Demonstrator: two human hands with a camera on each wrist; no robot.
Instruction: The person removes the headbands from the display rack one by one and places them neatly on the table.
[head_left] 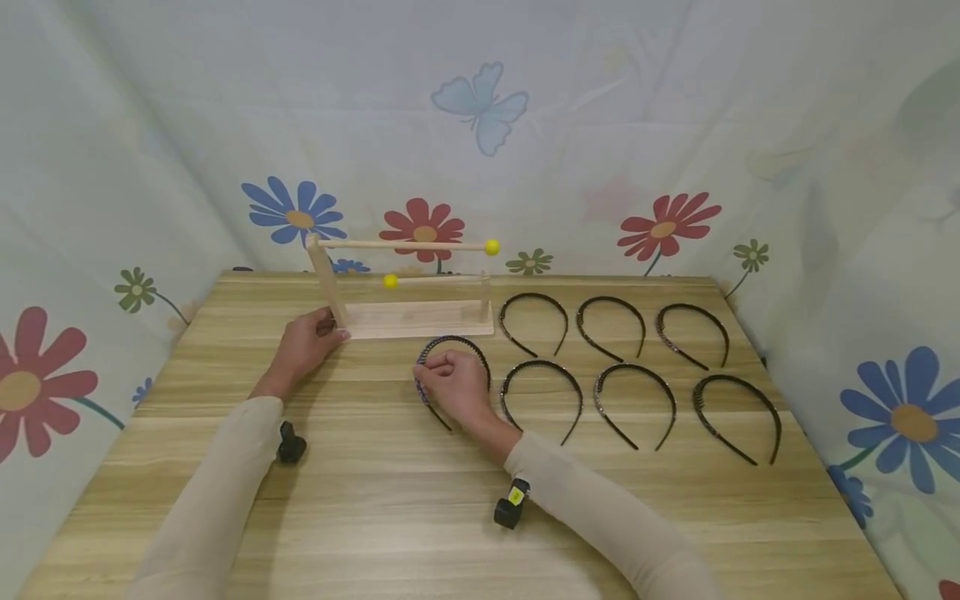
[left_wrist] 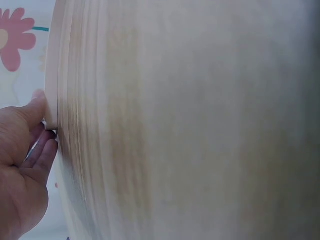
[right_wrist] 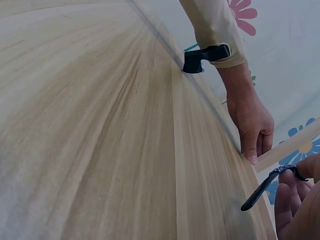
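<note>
A wooden rack (head_left: 412, 327) with two round bars tipped by yellow balls stands at the back left of the table. My left hand (head_left: 304, 346) grips the left end of its base, thumb on top and fingers at the end edge, as the left wrist view shows. In front of the rack, my right hand (head_left: 459, 387) pinches a black toothed headband (head_left: 450, 337) by its decorated left side. The headband's open ends point toward me, and the hand covers part of it. In the right wrist view the dark band (right_wrist: 257, 194) stands out from between thumb and fingers.
To the right, more black headbands lie in two rows, three at the back, such as this one (head_left: 558, 308), and three in front, such as this one (head_left: 675, 400). A wood-grain table (head_left: 390, 517) carries everything. A flower-printed cloth (head_left: 570, 167) hangs behind and beside it.
</note>
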